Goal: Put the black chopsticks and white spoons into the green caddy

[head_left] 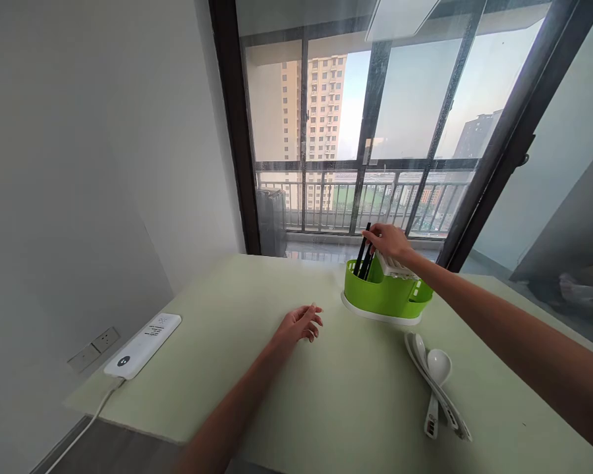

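At the fingertips of the right hand [388, 241], a small bunch of black chopsticks [360, 258], leaning a little in the left end of a green holder [378, 297]. Right thumb and fingers drawn narrow around the upper ends, apparently pinching; cannot tell how firmly, or on how many sticks. Left hand [300, 324] low over the pale table [227, 309], left of the holder and nearer the body, fingers loosely curled with nothing between them.

Chopsticks probably light, stiff and hard to break, yet thin and likely smooth, so apt to slide over one another in a slack pinch. Best held just below the tops, between thumb and first two fingers, and kept in line with their own length to clear the rim. Holder seemingly light, stiff plastic, easily nudged by a brushing wrist; best steadied by its wall.

Below the right fingers, lower ends of the chopsticks hidden behind the green wall. Under the right wrist, a white insert [395, 266] in the middle of the holder, partly covered, too small to make out. Farther right, beneath the forearm, a lower end compartment with cut-out holes, contents hard to tell. Nearer the body than the right hand, white spoons [439, 367] lying crossed, outside any container.
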A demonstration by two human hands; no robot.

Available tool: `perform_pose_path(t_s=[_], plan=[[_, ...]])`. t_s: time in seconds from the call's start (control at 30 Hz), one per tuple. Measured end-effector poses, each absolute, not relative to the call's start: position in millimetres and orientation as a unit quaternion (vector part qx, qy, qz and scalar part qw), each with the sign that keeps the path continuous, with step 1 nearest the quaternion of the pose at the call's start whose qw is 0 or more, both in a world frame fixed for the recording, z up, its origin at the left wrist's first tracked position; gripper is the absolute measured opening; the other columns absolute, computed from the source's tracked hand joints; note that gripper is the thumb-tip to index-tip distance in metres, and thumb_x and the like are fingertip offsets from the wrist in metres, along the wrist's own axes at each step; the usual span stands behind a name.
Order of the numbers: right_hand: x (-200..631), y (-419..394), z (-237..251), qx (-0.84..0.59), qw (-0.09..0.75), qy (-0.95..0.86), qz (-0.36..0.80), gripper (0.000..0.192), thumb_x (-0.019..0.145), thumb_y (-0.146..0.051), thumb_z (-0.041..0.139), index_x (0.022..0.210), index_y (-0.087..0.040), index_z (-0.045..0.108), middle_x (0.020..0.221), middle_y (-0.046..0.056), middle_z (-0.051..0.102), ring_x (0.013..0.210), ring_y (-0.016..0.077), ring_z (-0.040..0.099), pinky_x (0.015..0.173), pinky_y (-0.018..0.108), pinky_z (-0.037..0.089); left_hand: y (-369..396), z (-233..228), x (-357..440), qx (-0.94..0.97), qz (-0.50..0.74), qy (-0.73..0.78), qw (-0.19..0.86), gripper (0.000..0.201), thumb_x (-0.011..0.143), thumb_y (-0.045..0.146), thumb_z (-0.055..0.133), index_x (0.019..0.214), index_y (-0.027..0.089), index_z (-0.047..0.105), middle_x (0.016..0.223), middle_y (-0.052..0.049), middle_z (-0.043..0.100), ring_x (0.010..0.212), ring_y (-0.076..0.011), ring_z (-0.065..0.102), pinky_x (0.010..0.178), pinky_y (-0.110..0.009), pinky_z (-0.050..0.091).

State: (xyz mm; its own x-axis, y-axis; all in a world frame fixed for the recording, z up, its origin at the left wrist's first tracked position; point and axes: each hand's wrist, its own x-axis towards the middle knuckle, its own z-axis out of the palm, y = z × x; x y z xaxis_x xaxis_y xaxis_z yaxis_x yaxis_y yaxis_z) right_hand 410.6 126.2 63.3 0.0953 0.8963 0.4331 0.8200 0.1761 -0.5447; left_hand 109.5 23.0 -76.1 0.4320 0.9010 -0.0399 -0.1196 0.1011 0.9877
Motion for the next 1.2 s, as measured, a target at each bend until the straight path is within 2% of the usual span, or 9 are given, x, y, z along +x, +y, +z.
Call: perform_pose_path(t_s=[0.07,0.17,0.3,0.4,0.5,0.63,0.77,0.97,1.2], plan=[[410,131,60,-0.651,0.371,-0.660,0.042,0.026,0.093,-0.039,0.055,0.082,-0.018,0.068,0.063,0.003,0.072,0.066,0.0199,0.069,0.072,0.030,0.047,22,-75,110,0.541,0.391,0.362,0.651,0.060,0.080,0.067,0.068,0.107,0.014,0.066,0.089,-0.005,0.064,0.062,-0.0093,0.056,0.057,-0.025,0.040],[409,132,66,-0.674,0.385,-0.631,0.008,0.030,0.093,-0.039,0.055,0.105,-0.015,0.067,0.068,0.007,0.074,0.076,0.0251,0.070,0.071,0.033,0.047,21,-72,111,0.539,0.391,0.361,0.653,0.059,0.081,0.067,0.067,0.106,0.014,0.066,0.088,-0.004,0.063,0.062,-0.0093,0.056,0.057,-0.025,0.040],[405,115,90,-0.637,0.398,-0.656,-0.077,0.039,0.096,-0.041,0.052,0.125,-0.015,0.057,0.087,0.009,0.077,0.069,0.0239,0.067,0.062,0.033,0.043,20,-70,111,0.542,0.391,0.364,0.650,0.058,0.083,0.067,0.065,0.106,0.014,0.066,0.089,-0.004,0.062,0.063,-0.0095,0.056,0.057,-0.025,0.040],[398,88,106,-0.565,0.341,-0.745,-0.097,0.030,0.097,-0.040,0.049,0.116,-0.020,0.061,0.090,0.006,0.077,0.061,0.0192,0.063,0.061,0.030,0.040,20,-71,111,0.544,0.387,0.361,0.651,0.058,0.082,0.067,0.065,0.105,0.014,0.067,0.089,-0.005,0.063,0.062,-0.0095,0.055,0.057,-0.025,0.041],[391,57,106,-0.464,0.206,-0.860,-0.050,0.024,0.095,-0.042,0.053,0.103,-0.025,0.067,0.084,0.003,0.076,0.063,0.0179,0.063,0.062,0.029,0.039,21,-73,110,0.546,0.386,0.355,0.653,0.057,0.083,0.067,0.065,0.105,0.015,0.066,0.090,-0.005,0.063,0.063,-0.0094,0.056,0.058,-0.026,0.041],[397,23,73,-0.437,0.069,-0.896,0.027,0.012,0.083,-0.038,0.068,0.082,-0.026,0.071,0.068,0.001,0.070,0.059,0.0180,0.061,0.061,0.029,0.037,23,-76,109,0.549,0.387,0.350,0.653,0.057,0.083,0.067,0.065,0.106,0.015,0.066,0.089,-0.004,0.063,0.062,-0.0094,0.056,0.058,-0.026,0.041],[422,5,30,-0.470,-0.074,-0.879,0.008,0.010,0.082,-0.032,0.065,0.083,-0.027,0.073,0.073,0.004,0.072,0.069,0.0234,0.067,0.061,0.032,0.040,24,-77,110,0.548,0.389,0.351,0.653,0.056,0.083,0.066,0.066,0.105,0.015,0.066,0.089,-0.004,0.063,0.062,-0.0087,0.056,0.057,-0.025,0.041],[468,-3,-7,-0.533,-0.100,-0.840,0.017,0.024,0.076,-0.027,0.065,0.099,-0.024,0.071,0.091,0.009,0.074,0.084,0.0276,0.071,0.067,0.034,0.047,24,-75,111,0.546,0.387,0.362,0.649,0.057,0.080,0.066,0.068,0.103,0.014,0.066,0.088,-0.004,0.063,0.061,-0.0088,0.056,0.057,-0.026,0.040],[499,-6,-29,-0.632,-0.081,-0.728,0.256,0.032,0.069,-0.041,0.068,0.095,-0.022,0.065,0.068,0.002,0.065,0.041,0.0170,0.061,0.044,0.028,0.045,24,-74,111,0.559,0.382,0.358,0.643,0.057,0.082,0.066,0.067,0.104,0.014,0.066,0.089,-0.004,0.062,0.062,-0.0094,0.056,0.057,-0.025,0.041]])
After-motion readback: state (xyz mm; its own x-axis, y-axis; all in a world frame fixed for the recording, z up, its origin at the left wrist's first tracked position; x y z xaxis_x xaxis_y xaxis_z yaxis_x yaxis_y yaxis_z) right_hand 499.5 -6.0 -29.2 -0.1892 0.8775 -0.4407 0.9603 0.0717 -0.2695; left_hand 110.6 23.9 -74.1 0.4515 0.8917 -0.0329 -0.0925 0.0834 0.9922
